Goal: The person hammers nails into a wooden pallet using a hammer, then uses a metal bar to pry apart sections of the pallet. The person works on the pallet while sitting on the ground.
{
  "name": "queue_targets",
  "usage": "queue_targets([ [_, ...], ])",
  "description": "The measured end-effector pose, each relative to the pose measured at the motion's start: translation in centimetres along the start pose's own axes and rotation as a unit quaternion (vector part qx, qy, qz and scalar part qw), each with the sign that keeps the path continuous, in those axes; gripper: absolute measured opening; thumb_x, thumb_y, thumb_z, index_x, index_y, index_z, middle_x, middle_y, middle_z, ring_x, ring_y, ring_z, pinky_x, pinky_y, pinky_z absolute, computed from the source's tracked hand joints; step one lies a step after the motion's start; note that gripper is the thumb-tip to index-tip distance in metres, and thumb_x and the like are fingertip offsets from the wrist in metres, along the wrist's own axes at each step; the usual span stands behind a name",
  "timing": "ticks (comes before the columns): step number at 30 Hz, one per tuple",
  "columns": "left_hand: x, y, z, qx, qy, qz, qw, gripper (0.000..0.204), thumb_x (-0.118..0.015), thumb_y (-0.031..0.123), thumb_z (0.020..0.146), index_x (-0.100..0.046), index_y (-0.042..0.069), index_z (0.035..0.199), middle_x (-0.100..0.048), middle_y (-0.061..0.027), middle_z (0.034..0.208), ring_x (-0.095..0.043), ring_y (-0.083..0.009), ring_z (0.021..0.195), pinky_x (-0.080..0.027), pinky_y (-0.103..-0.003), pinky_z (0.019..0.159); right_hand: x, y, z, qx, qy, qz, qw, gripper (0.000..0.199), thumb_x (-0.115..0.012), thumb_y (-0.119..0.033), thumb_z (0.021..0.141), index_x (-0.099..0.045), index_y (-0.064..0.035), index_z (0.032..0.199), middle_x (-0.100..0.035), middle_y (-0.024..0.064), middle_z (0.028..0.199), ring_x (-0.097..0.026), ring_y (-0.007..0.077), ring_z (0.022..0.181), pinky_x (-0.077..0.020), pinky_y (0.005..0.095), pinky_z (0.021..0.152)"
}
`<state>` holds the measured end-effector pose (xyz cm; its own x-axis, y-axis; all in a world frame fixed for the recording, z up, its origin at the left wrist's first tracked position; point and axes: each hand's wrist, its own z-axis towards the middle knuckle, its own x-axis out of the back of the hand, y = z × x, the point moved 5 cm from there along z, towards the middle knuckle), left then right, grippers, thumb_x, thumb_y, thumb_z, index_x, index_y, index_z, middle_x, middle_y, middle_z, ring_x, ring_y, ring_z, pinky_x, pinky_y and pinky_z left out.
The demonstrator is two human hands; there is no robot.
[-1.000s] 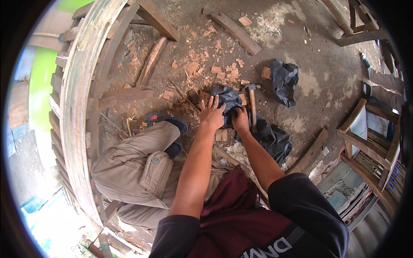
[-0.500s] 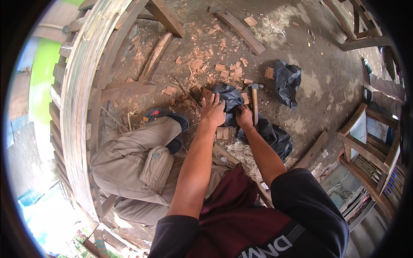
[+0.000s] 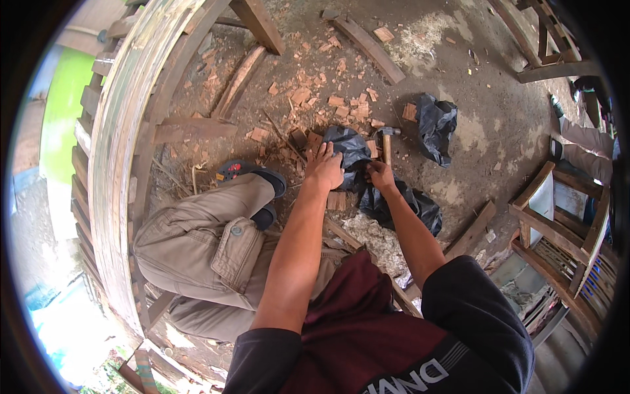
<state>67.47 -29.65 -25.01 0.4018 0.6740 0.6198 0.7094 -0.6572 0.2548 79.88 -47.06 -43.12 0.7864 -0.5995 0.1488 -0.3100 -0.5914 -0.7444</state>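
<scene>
Right hand [image 3: 380, 175] slid toward 3 o'clock, fingers curled, hold unclear; left hand [image 3: 324, 171] spread against crumpled black plastic bag [image 3: 350, 144]; white-lettered maroon-and-black shirt [image 3: 374, 328].

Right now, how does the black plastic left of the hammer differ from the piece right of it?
Contact: the left hand rests on the left plastic; no hand touches the right plastic.
View: the left plastic is partly hidden by that hand; the right plastic is uncovered.
Place: the left plastic is left of the hammer; the right plastic is right of it, beside a wood chip.
Shared: both are black and crumpled.
</scene>
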Motion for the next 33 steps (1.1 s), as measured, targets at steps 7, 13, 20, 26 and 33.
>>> queue_targets([
  [7,0.4,0.5,-0.3,-0.003,0.003,-0.013,1.000,0.057,-0.053,0.034,0.102,-0.042,0.016,0.155,-0.017,-0.0062,0.170,-0.013,-0.0227,0.157,-0.013,-0.050,0.127,0.0,1.0,0.0,0.032,0.024,-0.067,0.997,0.023,-0.062,-0.014,0.098,-0.068,0.0027,0.114,-0.070,0.0078,0.086,-0.068,0.0152,0.071,-0.0558,0.0319,0.060],
  [13,0.7,0.7,-0.2,0.003,0.001,-0.035,0.999,0.057,-0.053,0.034,0.102,-0.043,0.016,0.154,-0.017,-0.0080,0.170,-0.014,-0.0237,0.157,-0.016,-0.048,0.127,-0.4,-0.6,-1.2,0.139,0.109,-0.259,0.949,0.026,-0.068,-0.019,0.091,-0.073,0.0020,0.106,-0.075,0.0199,0.095,-0.075,0.0316,0.085,-0.0578,0.0402,0.073],
  [20,0.5,0.4,-0.3,0.001,0.013,-0.022,1.000,0.055,-0.054,0.034,0.101,-0.047,0.014,0.152,-0.021,-0.0095,0.169,-0.018,-0.0254,0.156,-0.020,-0.049,0.126,-2.9,-2.5,-1.1,0.081,0.202,-0.296,0.930,0.026,-0.069,-0.025,0.089,-0.076,-0.0019,0.099,-0.074,0.0224,0.096,-0.070,0.0431,0.095,-0.0548,0.0474,0.085],
  [26,0.8,-0.5,-0.4,0.016,0.020,-0.060,0.998,0.054,-0.054,0.036,0.101,-0.047,0.013,0.150,-0.021,-0.0100,0.169,-0.018,-0.0251,0.156,-0.017,-0.049,0.127,-3.8,-2.2,-1.1,0.107,0.213,-0.336,0.911,0.025,-0.068,-0.023,0.090,-0.073,-0.0031,0.104,-0.070,0.0232,0.107,-0.066,0.0423,0.103,-0.0522,0.0488,0.090],
  [33,0.8,-0.8,-0.1,0.021,0.044,-0.126,0.991,0.049,-0.056,0.035,0.100,-0.055,0.007,0.141,-0.046,-0.0162,0.154,-0.044,-0.0329,0.141,-0.039,-0.045,0.115,-1.5,-6.1,-2.7,0.283,0.099,-0.312,0.902,0.024,-0.065,-0.021,0.092,-0.067,-0.0018,0.107,-0.067,0.0229,0.107,-0.064,0.0451,0.099,-0.0511,0.0506,0.086],
])
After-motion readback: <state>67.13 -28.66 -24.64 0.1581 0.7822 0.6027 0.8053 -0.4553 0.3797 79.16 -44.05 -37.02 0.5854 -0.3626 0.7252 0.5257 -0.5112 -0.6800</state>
